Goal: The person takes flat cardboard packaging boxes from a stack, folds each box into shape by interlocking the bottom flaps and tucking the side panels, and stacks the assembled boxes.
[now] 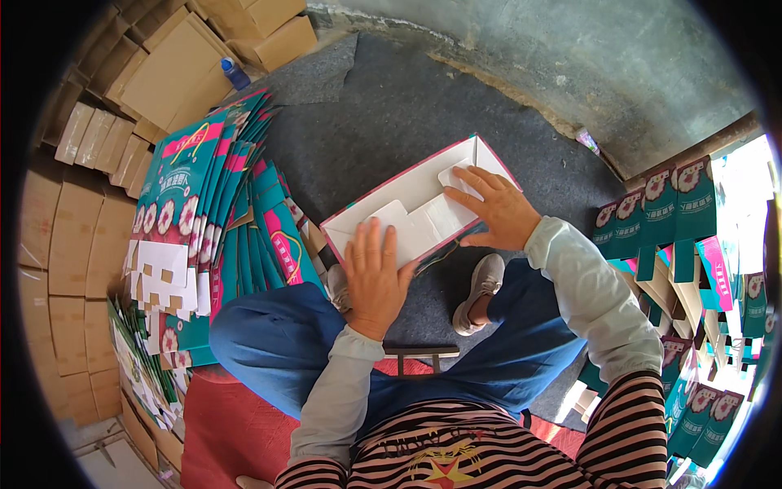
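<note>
Left hand [376, 277] flat, fingers extended; right hand [501, 213] spread, neither clasping. Under both, the open white-lined carton [436, 218]: likely light, fairly stiff, dentable (flaps [399, 232] probably bend easily); best held by its long walls [391, 186].

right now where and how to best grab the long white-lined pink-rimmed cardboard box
Probably by the short white end walls of the box, from left and right: it slants lengthwise across, open side toward you, and the white cardboard flaps between look loose.

Open pink-edged box [415, 196], aslant, white flaps [399, 231] inside
</note>
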Demonstrator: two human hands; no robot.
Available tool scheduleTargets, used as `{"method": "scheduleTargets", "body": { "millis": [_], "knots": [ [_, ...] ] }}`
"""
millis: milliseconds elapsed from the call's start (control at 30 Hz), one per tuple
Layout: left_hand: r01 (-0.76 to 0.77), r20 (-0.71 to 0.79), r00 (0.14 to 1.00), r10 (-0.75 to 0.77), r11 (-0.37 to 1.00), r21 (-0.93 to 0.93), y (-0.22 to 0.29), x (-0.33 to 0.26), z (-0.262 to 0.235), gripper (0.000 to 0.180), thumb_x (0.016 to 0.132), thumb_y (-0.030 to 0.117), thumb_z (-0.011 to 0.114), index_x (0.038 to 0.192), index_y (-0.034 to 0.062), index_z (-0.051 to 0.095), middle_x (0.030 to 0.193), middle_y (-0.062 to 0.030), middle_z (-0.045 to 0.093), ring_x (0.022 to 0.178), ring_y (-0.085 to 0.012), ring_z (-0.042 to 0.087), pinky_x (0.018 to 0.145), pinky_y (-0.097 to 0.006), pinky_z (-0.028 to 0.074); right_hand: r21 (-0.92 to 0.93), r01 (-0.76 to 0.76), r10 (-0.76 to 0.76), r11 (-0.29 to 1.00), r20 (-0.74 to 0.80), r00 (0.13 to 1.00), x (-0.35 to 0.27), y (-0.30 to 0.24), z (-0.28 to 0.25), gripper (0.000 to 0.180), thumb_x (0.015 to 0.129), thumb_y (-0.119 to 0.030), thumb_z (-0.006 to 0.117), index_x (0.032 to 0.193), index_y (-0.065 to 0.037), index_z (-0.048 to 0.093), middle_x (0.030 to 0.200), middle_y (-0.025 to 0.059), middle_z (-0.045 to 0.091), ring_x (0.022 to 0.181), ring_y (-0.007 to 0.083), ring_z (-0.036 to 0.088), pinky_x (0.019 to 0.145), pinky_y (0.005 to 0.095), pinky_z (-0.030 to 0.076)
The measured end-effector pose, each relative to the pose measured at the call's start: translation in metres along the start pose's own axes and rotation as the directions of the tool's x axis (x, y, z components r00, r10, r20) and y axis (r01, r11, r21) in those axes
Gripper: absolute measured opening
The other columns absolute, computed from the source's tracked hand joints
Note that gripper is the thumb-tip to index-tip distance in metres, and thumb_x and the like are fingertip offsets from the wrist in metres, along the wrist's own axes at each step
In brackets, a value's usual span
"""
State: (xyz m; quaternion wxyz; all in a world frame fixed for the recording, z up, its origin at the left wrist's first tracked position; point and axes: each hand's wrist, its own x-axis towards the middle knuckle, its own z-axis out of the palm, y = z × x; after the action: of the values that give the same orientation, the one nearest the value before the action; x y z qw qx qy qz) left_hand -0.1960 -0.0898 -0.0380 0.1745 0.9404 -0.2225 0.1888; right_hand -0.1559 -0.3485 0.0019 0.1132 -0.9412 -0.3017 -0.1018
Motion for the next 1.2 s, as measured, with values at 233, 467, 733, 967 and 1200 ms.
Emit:
{"method": "scheduleTargets", "body": {
  "millis": [233,467,733,967,1200],
  "knots": [
    [-0.116,0.211,0.971,0.116,0.993,-0.016,-0.006,-0.004,0.012,0.066,0.078,0.034,0.064,0.129,-0.0011,0.042,0.134,-0.0160,0.042,0.125,-0.0316,0.037,0.103,-0.046,0.028,-0.066,-0.060,0.075,0.996,0.249,0.966,0.000,0.005,0.020,0.077,0.065,-0.037,0.075,0.132,-0.018,0.042,0.137,0.0111,0.037,0.125,0.0338,0.037,0.101,0.0436,0.035],
    [-0.124,0.243,0.960,0.143,0.988,-0.093,-0.011,-0.002,0.012,0.057,0.081,0.030,0.062,0.125,-0.0020,0.044,0.127,-0.0192,0.047,0.118,-0.0330,0.044,0.100,-0.042,0.032,-0.017,-0.011,0.015,1.000,0.304,0.953,-0.001,0.013,0.028,0.070,0.069,-0.038,0.072,0.130,-0.016,0.045,0.134,0.0114,0.042,0.123,0.0323,0.041,0.099,0.0409,0.037],
    [-0.129,0.256,0.953,0.163,0.981,-0.146,-0.013,-0.002,0.010,0.051,0.082,0.028,0.061,0.120,-0.0026,0.047,0.124,-0.0186,0.049,0.115,-0.0334,0.046,0.096,-0.041,0.036,0.022,0.024,-0.030,0.999,0.384,0.923,0.004,0.017,0.025,0.066,0.071,-0.043,0.068,0.126,-0.012,0.048,0.129,0.0126,0.048,0.119,0.0305,0.045,0.097,0.0374,0.039],
    [-0.087,0.062,0.993,0.103,0.970,-0.227,-0.010,-0.009,-0.003,0.047,0.081,0.022,0.063,0.119,0.0000,0.048,0.120,-0.0174,0.049,0.111,-0.0340,0.046,0.094,-0.040,0.036,0.238,-0.124,0.071,0.963,0.220,0.973,0.002,0.015,0.001,0.047,0.075,-0.039,0.067,0.109,-0.008,0.059,0.112,0.0125,0.057,0.104,0.0301,0.055,0.087,0.0379,0.045],
    [0.650,0.414,0.674,-0.612,0.224,-0.726,-0.137,-0.019,0.031,0.073,0.084,0.064,0.044,0.127,0.0042,0.047,0.128,-0.0133,0.047,0.116,-0.0297,0.044,0.095,-0.047,0.034,0.509,-0.640,0.753,0.576,-0.026,0.657,0.003,0.101,0.031,0.048,0.087,-0.048,0.050,0.102,-0.004,0.062,0.097,0.0152,0.062,0.094,0.0296,0.059,0.082,0.0354,0.045]
  ]
}}
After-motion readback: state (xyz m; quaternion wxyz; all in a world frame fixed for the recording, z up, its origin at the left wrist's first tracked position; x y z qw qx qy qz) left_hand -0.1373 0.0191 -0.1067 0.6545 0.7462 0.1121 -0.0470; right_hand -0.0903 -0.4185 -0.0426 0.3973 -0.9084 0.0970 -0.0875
